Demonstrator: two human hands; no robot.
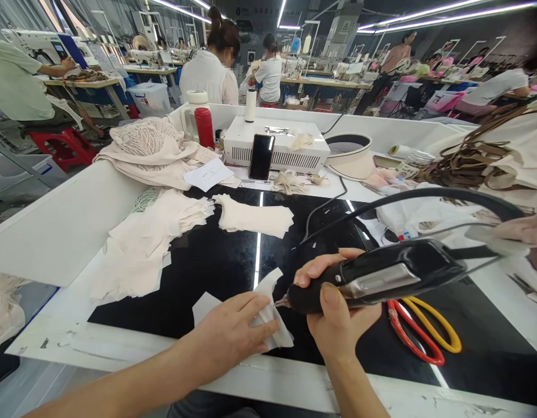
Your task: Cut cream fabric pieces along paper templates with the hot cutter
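My right hand is wrapped round a black corded hand tool with a silver strip along its side. Its narrow metal tip points left and meets the edge of a cream fabric piece; whether it touches cannot be made out. My left hand grips that fabric near the table's front edge, fingers closed over it. A white piece lies partly under the left hand. Beyond the hands rest a small stack of cream fabric pieces and, further left, a larger loose pile.
Red-and-yellow-handled scissors lie right of my right hand on the black tabletop. A white vented box, a phone, a red bottle and a visor stand behind. The tool's cable arches rightward. People sit at sewing machines beyond.
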